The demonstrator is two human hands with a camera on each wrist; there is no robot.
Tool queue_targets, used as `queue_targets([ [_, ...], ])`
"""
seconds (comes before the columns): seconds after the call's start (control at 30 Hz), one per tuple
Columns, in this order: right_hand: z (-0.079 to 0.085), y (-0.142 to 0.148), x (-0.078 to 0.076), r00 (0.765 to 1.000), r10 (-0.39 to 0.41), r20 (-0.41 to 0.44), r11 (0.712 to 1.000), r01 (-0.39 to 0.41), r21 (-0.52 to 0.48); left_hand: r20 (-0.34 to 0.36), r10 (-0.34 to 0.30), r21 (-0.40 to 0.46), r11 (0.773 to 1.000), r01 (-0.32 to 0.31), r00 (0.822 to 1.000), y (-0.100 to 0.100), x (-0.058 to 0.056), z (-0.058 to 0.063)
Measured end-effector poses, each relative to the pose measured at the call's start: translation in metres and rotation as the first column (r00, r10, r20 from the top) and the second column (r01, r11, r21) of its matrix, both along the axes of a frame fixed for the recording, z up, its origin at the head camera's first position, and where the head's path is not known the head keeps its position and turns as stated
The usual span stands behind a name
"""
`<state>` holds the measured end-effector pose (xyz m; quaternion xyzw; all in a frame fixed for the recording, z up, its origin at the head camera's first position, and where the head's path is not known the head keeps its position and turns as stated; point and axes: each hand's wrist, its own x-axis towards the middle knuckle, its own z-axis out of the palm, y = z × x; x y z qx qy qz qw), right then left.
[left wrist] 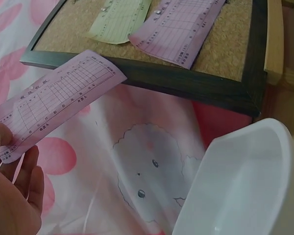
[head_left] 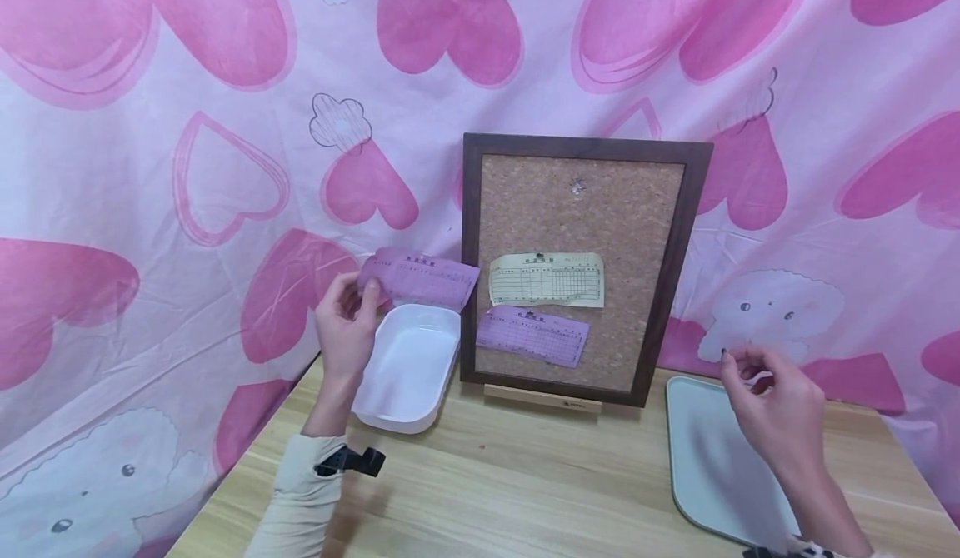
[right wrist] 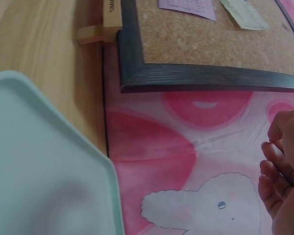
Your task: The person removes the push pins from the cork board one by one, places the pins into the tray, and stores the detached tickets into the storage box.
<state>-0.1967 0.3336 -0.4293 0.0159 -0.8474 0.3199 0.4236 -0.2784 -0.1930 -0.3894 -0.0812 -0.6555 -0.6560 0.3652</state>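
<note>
My left hand (head_left: 347, 325) pinches a purple receipt slip (head_left: 420, 281) by its left end, thumb in front. The slip hangs above the white tray (head_left: 405, 418) and its right end overlaps the board's left frame. On the corkboard (head_left: 585, 225), a pale yellow slip (head_left: 547, 283) is pinned above another purple slip (head_left: 534, 337). My right hand (head_left: 776, 408) is raised over the pale green tray (head_left: 686, 458), fingers curled, with thumb and forefinger pinched on a small dark pin-like thing (head_left: 723, 352). In the right wrist view its fingers hide what they hold.
The corkboard's dark frame (head_left: 471, 250) leans upright on a wooden stand (head_left: 543, 398) near the table's back edge. A small shiny cluster (head_left: 577, 186) sits high on the cork. Behind the wooden table (head_left: 525, 491) hangs a pink heart-patterned cloth (head_left: 262, 191).
</note>
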Motion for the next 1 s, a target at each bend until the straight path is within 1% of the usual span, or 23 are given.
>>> queue_targets([
  [0.1, -0.006, 0.001, 0.001, 1.0, 0.005, 0.002, 1.0, -0.005, 0.002, 0.007, -0.007, 0.006, 1.0, 0.007, 1.0, -0.002, 0.001, -0.002],
  [0.33, -0.017, 0.004, 0.001, 1.0, 0.028, -0.002, 1.0, -0.028, 0.003, 0.003, 0.015, -0.026, 1.0, -0.015, 1.0, -0.007, -0.001, -0.008],
  [0.53, -0.025, 0.007, 0.001, 0.999, 0.041, -0.002, 0.999, -0.041, 0.005, 0.012, 0.014, -0.024, 1.0, -0.013, 1.0, -0.009, -0.001, -0.012],
  [0.77, -0.032, 0.007, 0.002, 0.999, 0.01, 0.039, 1.0, -0.01, 0.007, 0.046, 0.008, -0.027, 1.0, -0.006, 0.999, -0.011, -0.001, -0.017],
  [1.0, -0.041, 0.008, 0.003, 0.993, -0.026, 0.114, 1.0, 0.025, 0.01, 0.07, 0.0, -0.033, 0.999, 0.003, 0.998, -0.013, -0.003, -0.022],
])
